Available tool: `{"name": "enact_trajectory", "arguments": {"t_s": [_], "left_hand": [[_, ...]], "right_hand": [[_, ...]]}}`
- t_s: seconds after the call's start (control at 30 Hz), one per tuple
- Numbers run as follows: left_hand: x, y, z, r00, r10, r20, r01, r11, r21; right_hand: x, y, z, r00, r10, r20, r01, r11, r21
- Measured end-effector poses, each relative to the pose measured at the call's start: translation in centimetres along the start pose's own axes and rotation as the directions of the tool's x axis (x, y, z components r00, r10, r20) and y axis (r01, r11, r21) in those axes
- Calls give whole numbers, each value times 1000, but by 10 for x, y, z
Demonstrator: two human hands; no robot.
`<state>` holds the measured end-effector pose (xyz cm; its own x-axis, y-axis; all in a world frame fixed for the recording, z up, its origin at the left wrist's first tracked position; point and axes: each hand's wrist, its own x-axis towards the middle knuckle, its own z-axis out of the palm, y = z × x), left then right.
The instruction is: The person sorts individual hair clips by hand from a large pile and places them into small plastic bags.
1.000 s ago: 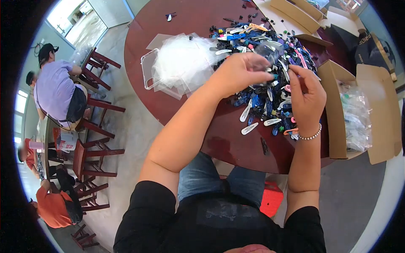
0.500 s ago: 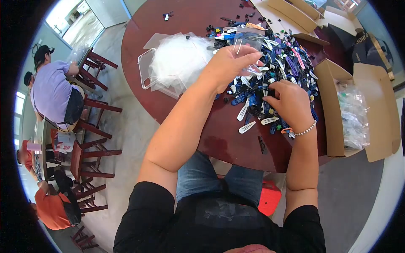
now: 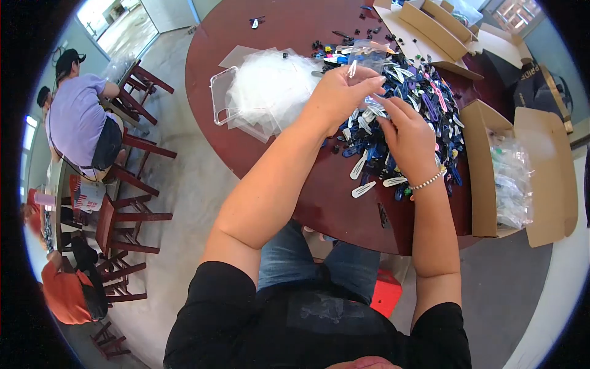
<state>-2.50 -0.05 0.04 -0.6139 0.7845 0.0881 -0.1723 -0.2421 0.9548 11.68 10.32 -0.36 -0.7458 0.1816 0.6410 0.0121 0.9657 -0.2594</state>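
My left hand [image 3: 340, 95] pinches a small clear plastic bag [image 3: 369, 56] above the near left part of a heap of hair clips [image 3: 430, 101]. A white clip shows at its fingers. Close on its right, my right hand [image 3: 409, 135] has its thumb and fingers together at the bag's lower end, over a pale clip [image 3: 376, 109]; what it grips is partly hidden. The clips are mostly dark blue, black and white, with a few pink and purple. Left of my left hand lies a pile of clear bags [image 3: 261, 92] on the dark red round table [image 3: 209, 31].
An open carton [image 3: 485, 178] of filled clear bags stands at the right edge. More cardboard [image 3: 439, 31] lies at the far right. A clear tray [image 3: 220, 98] is beside the bag pile. Several people sit at another table on the left, among wooden stools [image 3: 117, 221].
My right hand has moved from the clip heap up and left to the bag at my left hand. The whole view has shifted slightly.
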Motion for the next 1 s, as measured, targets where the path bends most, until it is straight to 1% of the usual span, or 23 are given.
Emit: {"name": "enact_trajectory", "arguments": {"t_s": [0.07,0.13,0.2,0.23,0.27,0.33,0.37,0.4,0.47,0.53,0.6,0.63,0.67,0.73,0.77,0.8,0.87,0.93,1.0], "left_hand": [[2,-2,-2,1000,13,13,-13,1000,-20],[2,-4,-1,1000,27,1,-27,999,-33],[1,-2,0,1000,-4,26,4,1000,-25],[-2,1,1,999,17,38,-16,1000,-14],[-3,1,0,999,20,38,-19,1000,-15],[-3,1,1,999,9,49,-9,1000,14],[-2,0,0,999,11,47,-12,1000,13],[-1,-2,1,999,9,45,-10,1000,15],[0,-4,0,999,7,43,-8,1000,18],[-1,-4,0,998,-1,58,-1,999,37],[-1,-4,1,997,-13,74,9,998,57],[-2,-3,1,996,-27,89,20,997,74],[-2,-4,2,995,-26,95,19,997,78],[-2,-6,3,989,-75,131,62,993,104],[-2,-7,3,987,-87,132,70,989,131],[-2,-6,4,987,-87,137,69,989,134],[-4,-5,4,977,-115,182,83,981,174],[-4,-4,5,971,-126,202,86,977,196],[-5,-4,6,966,-140,216,92,972,218]], "right_hand": [[3,-4,3,995,28,94,-7,978,-209],[0,3,10,995,37,90,-19,981,-192],[-3,8,11,984,141,108,-133,988,-77],[-4,10,13,991,121,58,-118,991,-58],[-5,11,12,991,118,57,-115,992,-59],[-7,12,9,971,229,72,-231,973,24],[-8,16,8,973,220,65,-224,973,64],[-9,17,6,974,217,65,-221,973,64],[-12,18,0,957,285,61,-291,944,157],[-15,24,-5,954,294,52,-299,939,172],[-15,26,-12,899,434,65,-435,862,260],[-11,25,-21,857,500,119,-514,835,195],[-12,30,-21,857,503,113,-516,834,197],[-10,33,-22,837,546,34,-487,716,500],[-11,31,-25,812,583,18,-480,650,589],[-9,29,-29,811,586,13,-479,650,590],[-9,28,-34,793,607,-54,-430,620,656],[-10,29,-38,789,611,-57,-436,623,649],[-11,31,-39,808,585,-65,-429,662,615]]}}
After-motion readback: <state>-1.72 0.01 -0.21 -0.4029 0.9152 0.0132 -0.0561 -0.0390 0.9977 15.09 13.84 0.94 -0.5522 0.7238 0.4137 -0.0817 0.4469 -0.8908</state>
